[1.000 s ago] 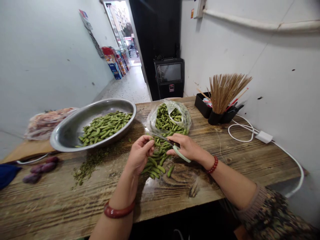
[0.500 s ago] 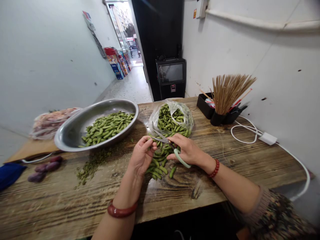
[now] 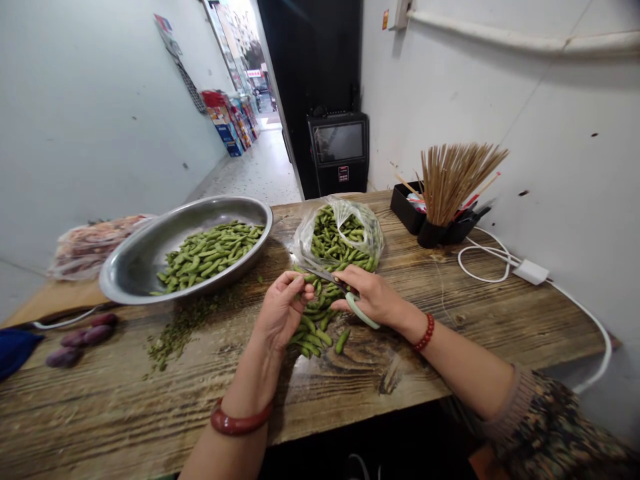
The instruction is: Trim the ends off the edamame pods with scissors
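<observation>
My right hand (image 3: 373, 293) is closed around a pair of scissors (image 3: 363, 312) with pale green handles. The blades point left, and their tips are close to the fingers of my left hand (image 3: 284, 303). Thumb and forefinger of that left hand are pinched on an edamame pod, mostly hidden by the fingers. Loose edamame pods (image 3: 310, 339) lie on the table beneath and between both hands. Just beyond them, a clear plastic bag (image 3: 374, 230) spills more pods. Farther left, a wide steel basin (image 3: 140, 257) holds a heap of pods (image 3: 213, 255).
Green trimmings (image 3: 173, 337) are scattered on the wooden table (image 3: 200, 407) below the basin. Purple-red oval fruits or vegetables (image 3: 83, 338) and a bag of meat-like pieces (image 3: 93, 247) lie left. Skewers (image 3: 450, 183) stand in a black holder; a white cable (image 3: 583, 310) runs right.
The view has shifted slightly, so everything sits a little farther left. The scissor blades look closer together than before. Both hands keep nearly the same place over the pods.
</observation>
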The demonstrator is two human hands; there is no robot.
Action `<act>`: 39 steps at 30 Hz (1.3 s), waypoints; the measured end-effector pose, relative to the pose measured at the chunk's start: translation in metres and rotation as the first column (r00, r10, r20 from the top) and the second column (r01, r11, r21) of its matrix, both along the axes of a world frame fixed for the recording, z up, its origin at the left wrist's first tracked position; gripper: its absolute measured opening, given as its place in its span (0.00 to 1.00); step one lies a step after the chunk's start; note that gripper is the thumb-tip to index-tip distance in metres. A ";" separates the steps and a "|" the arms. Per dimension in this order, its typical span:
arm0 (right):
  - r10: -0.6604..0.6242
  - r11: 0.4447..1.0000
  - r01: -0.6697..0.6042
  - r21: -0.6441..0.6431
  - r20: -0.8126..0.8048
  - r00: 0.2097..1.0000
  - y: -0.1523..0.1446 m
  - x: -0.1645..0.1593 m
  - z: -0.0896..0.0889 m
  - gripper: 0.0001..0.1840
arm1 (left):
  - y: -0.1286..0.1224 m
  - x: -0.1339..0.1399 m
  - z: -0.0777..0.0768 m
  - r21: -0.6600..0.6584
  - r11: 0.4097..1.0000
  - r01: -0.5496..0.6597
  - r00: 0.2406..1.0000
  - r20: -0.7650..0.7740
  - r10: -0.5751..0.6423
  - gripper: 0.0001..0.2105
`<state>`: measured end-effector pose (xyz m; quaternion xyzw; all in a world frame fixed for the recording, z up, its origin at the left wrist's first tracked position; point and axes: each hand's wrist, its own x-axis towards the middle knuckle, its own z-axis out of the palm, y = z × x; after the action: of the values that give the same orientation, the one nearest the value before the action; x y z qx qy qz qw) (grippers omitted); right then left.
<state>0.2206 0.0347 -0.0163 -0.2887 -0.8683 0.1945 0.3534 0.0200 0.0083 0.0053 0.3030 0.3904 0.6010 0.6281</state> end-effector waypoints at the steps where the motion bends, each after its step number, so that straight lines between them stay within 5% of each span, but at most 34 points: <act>1: -0.001 1.000 0.001 -0.002 0.012 1.000 0.000 0.000 0.000 0.25 | 0.000 0.000 0.000 -0.002 1.000 -0.007 1.000 -0.002 0.007 0.12; 9: 0.010 1.000 -0.009 -0.023 0.060 0.998 0.000 0.002 0.003 0.23 | 0.002 -0.005 -0.002 0.005 0.999 -0.036 0.999 0.006 0.036 0.11; 17: -0.085 0.996 0.086 -0.001 -0.102 0.991 0.009 0.005 -0.003 0.23 | 0.003 -0.015 0.002 -0.038 0.997 -0.061 0.998 0.026 0.062 0.07; 21: -0.106 0.994 0.107 -0.003 -0.120 0.987 0.011 0.006 -0.003 0.23 | 0.003 -0.011 0.000 -0.020 0.999 -0.034 0.980 -0.197 0.030 0.06; 23: -0.100 0.995 0.102 0.009 -0.121 0.988 0.012 0.005 -0.004 0.23 | 0.004 -0.007 -0.005 0.039 0.998 -0.040 0.880 -0.472 0.053 0.06; 26: -0.101 0.994 0.104 0.027 -0.117 0.988 0.013 0.005 -0.005 0.24 | 0.006 -0.006 -0.014 0.165 0.986 0.029 0.609 -0.785 0.114 0.05; 29: -0.107 0.994 0.110 0.027 -0.100 0.989 0.012 0.004 -0.006 0.24 | 0.006 -0.007 -0.020 0.183 0.972 0.146 0.442 -0.891 0.101 0.04; 32: -0.107 0.994 0.110 0.023 -0.095 0.990 0.011 0.004 -0.005 0.24 | 0.005 -0.006 -0.022 0.162 0.960 0.230 0.384 -0.921 0.064 0.03; 35: -0.111 0.994 0.113 0.012 -0.103 0.988 0.009 0.003 -0.004 0.23 | 0.005 -0.004 -0.019 0.170 0.953 0.250 0.429 -0.902 0.048 0.01; 39: -0.101 0.995 0.100 -0.015 -0.140 0.985 0.009 0.003 -0.002 0.23 | 0.003 -0.002 -0.012 0.100 0.982 0.159 0.628 -0.778 -0.022 0.05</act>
<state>0.2240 0.0435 -0.0181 -0.3190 -0.8249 0.1999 0.4218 0.0179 0.0117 -0.0070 0.5996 0.5568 0.4096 0.4033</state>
